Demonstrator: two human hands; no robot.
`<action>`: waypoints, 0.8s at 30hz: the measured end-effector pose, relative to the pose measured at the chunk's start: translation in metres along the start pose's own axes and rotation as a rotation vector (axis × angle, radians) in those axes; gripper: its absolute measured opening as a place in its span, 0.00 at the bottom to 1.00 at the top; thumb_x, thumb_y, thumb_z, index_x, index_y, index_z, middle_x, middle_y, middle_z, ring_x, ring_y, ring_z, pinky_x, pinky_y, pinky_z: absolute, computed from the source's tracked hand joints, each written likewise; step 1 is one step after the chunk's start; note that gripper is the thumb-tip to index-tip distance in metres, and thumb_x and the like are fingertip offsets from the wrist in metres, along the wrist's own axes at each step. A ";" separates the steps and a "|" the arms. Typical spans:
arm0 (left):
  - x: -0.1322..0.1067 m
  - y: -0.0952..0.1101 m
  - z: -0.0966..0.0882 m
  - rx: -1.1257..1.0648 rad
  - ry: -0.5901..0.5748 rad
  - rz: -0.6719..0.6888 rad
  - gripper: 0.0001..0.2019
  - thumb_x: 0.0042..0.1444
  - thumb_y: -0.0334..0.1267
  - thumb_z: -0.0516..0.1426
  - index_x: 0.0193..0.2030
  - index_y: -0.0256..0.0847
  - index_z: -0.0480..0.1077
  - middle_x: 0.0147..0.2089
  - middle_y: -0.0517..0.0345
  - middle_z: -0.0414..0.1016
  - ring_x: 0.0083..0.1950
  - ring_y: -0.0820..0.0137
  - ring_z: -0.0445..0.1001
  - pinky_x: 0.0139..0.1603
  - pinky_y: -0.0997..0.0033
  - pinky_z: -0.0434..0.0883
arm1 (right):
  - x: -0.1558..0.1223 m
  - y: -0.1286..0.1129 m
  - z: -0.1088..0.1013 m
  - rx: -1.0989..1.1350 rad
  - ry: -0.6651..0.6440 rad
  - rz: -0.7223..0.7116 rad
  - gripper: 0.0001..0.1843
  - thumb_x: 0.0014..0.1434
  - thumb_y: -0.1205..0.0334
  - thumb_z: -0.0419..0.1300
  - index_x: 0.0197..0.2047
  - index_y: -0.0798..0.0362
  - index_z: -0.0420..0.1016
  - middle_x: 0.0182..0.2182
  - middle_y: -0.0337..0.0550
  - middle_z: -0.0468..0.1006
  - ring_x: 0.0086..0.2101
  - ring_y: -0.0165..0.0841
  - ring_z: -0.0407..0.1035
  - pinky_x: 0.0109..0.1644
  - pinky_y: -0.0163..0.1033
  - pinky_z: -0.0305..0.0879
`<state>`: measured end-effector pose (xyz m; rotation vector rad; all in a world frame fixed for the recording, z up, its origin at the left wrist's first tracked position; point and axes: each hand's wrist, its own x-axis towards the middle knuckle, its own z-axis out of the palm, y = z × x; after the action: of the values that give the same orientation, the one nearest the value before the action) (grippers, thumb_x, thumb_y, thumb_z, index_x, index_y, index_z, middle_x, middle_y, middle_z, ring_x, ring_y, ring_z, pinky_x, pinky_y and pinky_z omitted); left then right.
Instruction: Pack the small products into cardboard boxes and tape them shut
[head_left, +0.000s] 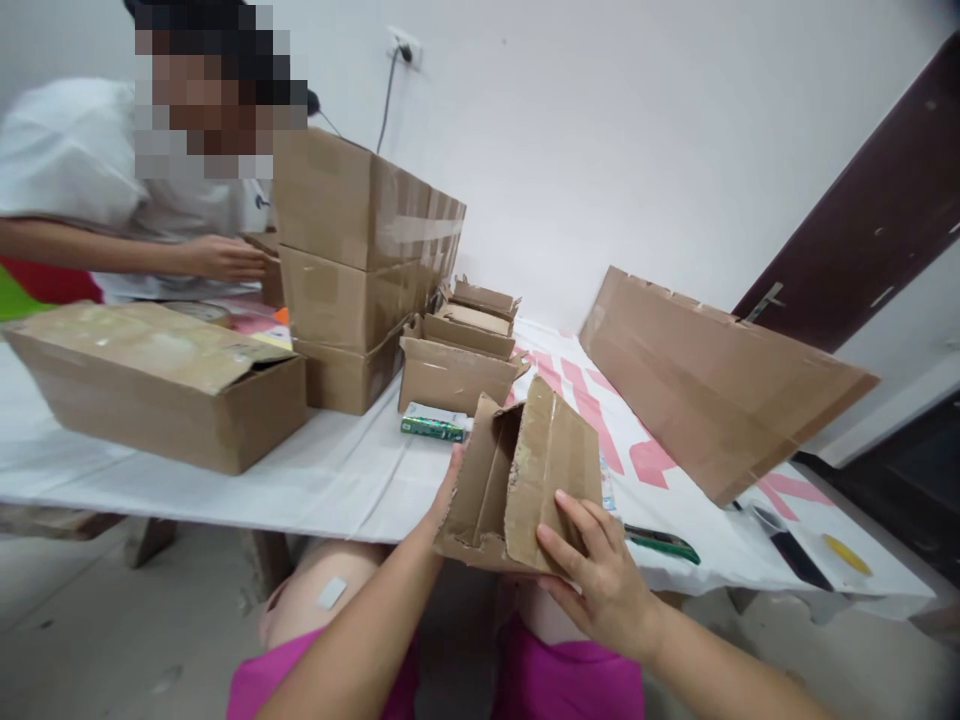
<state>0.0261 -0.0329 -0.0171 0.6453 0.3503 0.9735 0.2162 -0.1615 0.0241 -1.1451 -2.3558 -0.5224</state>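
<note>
A small brown cardboard box (559, 470) with torn edges is tilted over the table's front edge, above my lap. Its near end gapes, showing the inside. My right hand (596, 565) grips its lower right side, fingertips on the flap and thumb underneath. At the box's left side is my left hand (448, 490), supporting it, with most of its fingers hidden behind the cardboard. Just beyond lies a green and white small carton (435, 422). To the right of the box, a green-handled cutter (662, 544) rests near the table edge.
Several taped boxes (330, 300) form a tall stack at left centre, with open boxes (461, 370) beside it. A closed box (150, 380) sits at left, near a co-worker's hand (225, 258). A large cardboard sheet (712, 385) leans at right. Yellow tape (847, 555) lies nearby.
</note>
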 end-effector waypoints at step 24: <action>-0.033 -0.055 0.031 0.239 0.093 0.398 0.26 0.46 0.46 0.66 0.51 0.40 0.68 0.49 0.47 0.77 0.54 0.55 0.73 0.59 0.55 0.65 | -0.037 0.059 0.006 0.748 -0.063 0.575 0.52 0.52 0.30 0.53 0.70 0.50 0.40 0.65 0.57 0.54 0.64 0.49 0.50 0.63 0.57 0.56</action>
<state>0.0611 -0.0937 -0.0296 0.9111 0.4345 1.3575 0.2825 -0.1476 0.0064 -1.3515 -1.8447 0.5532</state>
